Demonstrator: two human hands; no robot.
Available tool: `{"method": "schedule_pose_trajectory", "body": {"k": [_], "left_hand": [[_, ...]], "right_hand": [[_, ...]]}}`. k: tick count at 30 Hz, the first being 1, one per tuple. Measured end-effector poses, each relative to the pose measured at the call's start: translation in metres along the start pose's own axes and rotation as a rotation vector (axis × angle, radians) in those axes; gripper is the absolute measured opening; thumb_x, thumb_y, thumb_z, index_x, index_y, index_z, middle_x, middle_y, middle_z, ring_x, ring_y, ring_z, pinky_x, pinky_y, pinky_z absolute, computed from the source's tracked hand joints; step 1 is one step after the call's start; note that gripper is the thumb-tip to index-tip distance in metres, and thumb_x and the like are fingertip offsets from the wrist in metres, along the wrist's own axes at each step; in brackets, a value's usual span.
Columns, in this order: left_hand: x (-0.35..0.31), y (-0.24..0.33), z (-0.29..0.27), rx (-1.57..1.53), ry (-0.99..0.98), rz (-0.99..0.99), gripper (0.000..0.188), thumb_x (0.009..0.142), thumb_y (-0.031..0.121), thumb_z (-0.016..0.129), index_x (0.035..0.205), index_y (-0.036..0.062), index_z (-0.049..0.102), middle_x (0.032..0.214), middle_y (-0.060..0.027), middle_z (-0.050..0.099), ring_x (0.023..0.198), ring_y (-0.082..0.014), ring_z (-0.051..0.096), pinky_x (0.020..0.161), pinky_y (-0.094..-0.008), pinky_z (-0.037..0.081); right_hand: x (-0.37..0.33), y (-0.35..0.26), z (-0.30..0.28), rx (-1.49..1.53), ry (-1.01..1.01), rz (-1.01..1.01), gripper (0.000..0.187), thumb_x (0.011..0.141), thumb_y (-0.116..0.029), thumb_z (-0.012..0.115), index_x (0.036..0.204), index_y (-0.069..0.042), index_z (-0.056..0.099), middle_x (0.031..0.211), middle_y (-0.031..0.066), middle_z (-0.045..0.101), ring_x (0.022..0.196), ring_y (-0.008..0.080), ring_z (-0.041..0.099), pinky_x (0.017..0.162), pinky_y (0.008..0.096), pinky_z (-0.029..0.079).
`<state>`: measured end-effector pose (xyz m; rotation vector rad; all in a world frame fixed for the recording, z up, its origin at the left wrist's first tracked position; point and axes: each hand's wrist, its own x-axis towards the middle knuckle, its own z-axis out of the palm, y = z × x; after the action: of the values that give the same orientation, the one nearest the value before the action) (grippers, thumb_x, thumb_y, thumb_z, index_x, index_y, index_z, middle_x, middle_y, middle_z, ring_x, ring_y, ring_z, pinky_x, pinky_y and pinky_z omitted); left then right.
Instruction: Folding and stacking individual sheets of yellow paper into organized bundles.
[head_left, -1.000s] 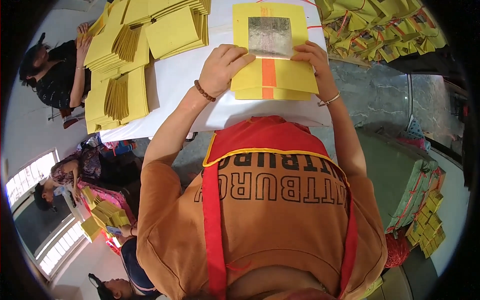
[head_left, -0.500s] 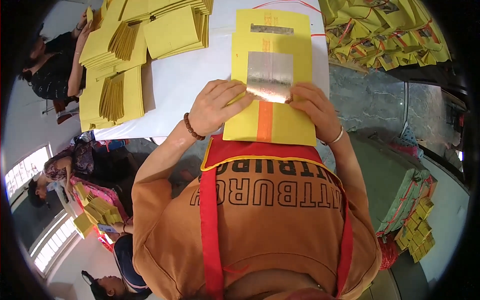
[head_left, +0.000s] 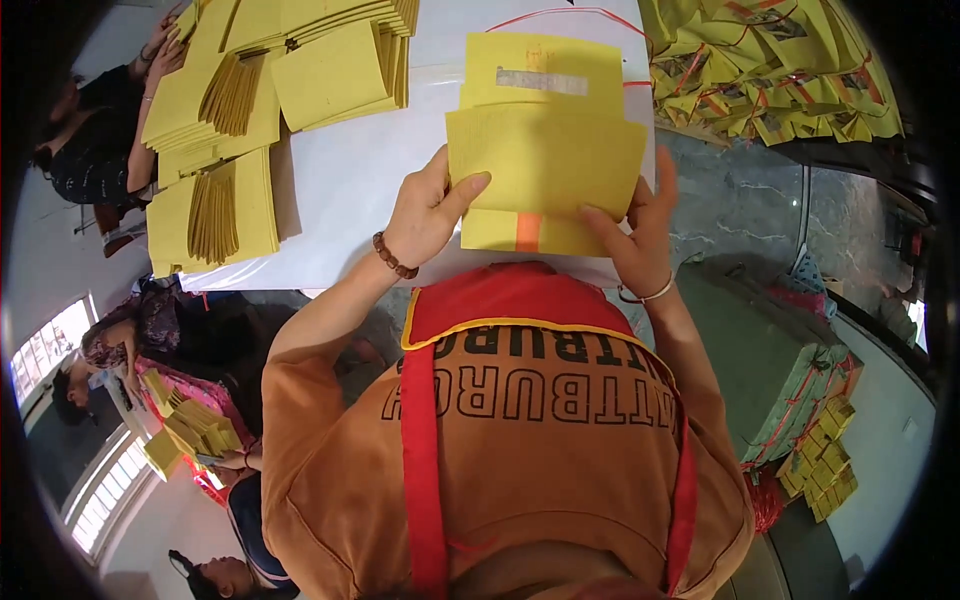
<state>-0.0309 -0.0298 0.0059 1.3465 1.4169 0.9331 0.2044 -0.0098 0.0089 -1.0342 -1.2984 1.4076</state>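
Observation:
My left hand [head_left: 428, 212] and my right hand [head_left: 640, 228] grip a yellow paper sheet [head_left: 545, 160] by its left and right sides, thumbs on top. Its plain face is turned up and bends across the front of the table. Just below its near edge shows more yellow paper with an orange stripe [head_left: 528, 232]. Beyond it lies another yellow sheet [head_left: 545, 55] with a silver foil strip [head_left: 542, 81] partly showing. My fingers behind the held sheet are mostly hidden.
Stacks of folded yellow paper [head_left: 235, 200] stand at the table's left. Red string [head_left: 560, 12] crosses its far side. Tied yellow bundles [head_left: 780, 70] lie at far right, a green-wrapped block [head_left: 765, 360] at right. A co-worker [head_left: 100, 150] handles paper at far left; others sit lower left.
Both hands have lifted and folded the yellow sheet, so its silver foil square is now covered and a plain face shows. My thumbs have come round onto the top.

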Motion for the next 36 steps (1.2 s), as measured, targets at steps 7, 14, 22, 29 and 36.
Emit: {"method": "schedule_pose_trajectory", "body": {"k": [7, 14, 22, 29, 36], "left_hand": [[0.018, 0.007, -0.004, 0.052, -0.044, -0.131, 0.030, 0.090, 0.025, 0.055, 0.106, -0.0007, 0.052, 0.067, -0.0128, 0.059, 0.057, -0.0204, 0.054, 0.056, -0.0316, 0.043], [0.023, 0.000, -0.011, 0.196, -0.021, -0.132, 0.026, 0.090, 0.023, 0.056, 0.092, -0.0022, 0.050, 0.063, -0.0105, 0.058, 0.053, -0.0170, 0.052, 0.051, -0.0296, 0.041], [0.025, -0.007, 0.000, -0.088, 0.086, -0.091, 0.042, 0.091, 0.017, 0.053, 0.126, 0.0006, 0.037, 0.066, -0.0096, 0.062, 0.055, -0.0123, 0.053, 0.051, -0.0269, 0.040], [0.028, 0.001, -0.004, 0.022, 0.021, -0.182, 0.047, 0.093, 0.016, 0.052, 0.133, 0.0051, 0.029, 0.077, -0.0068, 0.062, 0.066, -0.0065, 0.055, 0.057, -0.0205, 0.042], [0.032, 0.001, -0.002, -0.058, 0.068, -0.175, 0.050, 0.091, 0.015, 0.056, 0.133, 0.0069, 0.031, 0.063, 0.0001, 0.055, 0.054, -0.0031, 0.044, 0.049, -0.0195, 0.032]], "right_hand": [[0.012, -0.008, -0.009, -0.463, -0.127, -0.055, 0.043, 0.079, -0.007, 0.067, 0.120, -0.003, 0.055, 0.098, 0.0137, 0.061, 0.093, 0.0179, 0.060, 0.078, 0.0282, 0.047], [0.021, -0.004, -0.007, -0.321, -0.091, 0.111, 0.045, 0.079, -0.007, 0.066, 0.122, -0.003, 0.055, 0.097, 0.0119, 0.060, 0.087, 0.0158, 0.059, 0.073, 0.0267, 0.047], [0.025, -0.004, -0.005, -0.260, -0.075, 0.147, 0.046, 0.079, -0.008, 0.066, 0.123, -0.002, 0.053, 0.097, 0.0119, 0.061, 0.086, 0.0154, 0.059, 0.077, 0.0255, 0.046], [0.026, -0.005, -0.004, -0.262, -0.052, 0.209, 0.048, 0.079, -0.006, 0.066, 0.124, -0.001, 0.052, 0.098, 0.0117, 0.061, 0.086, 0.0138, 0.058, 0.076, 0.0255, 0.046], [0.027, -0.004, -0.001, -0.285, -0.032, 0.180, 0.048, 0.079, -0.005, 0.064, 0.125, -0.001, 0.052, 0.096, 0.0114, 0.061, 0.085, 0.0138, 0.058, 0.076, 0.0258, 0.046]]}}
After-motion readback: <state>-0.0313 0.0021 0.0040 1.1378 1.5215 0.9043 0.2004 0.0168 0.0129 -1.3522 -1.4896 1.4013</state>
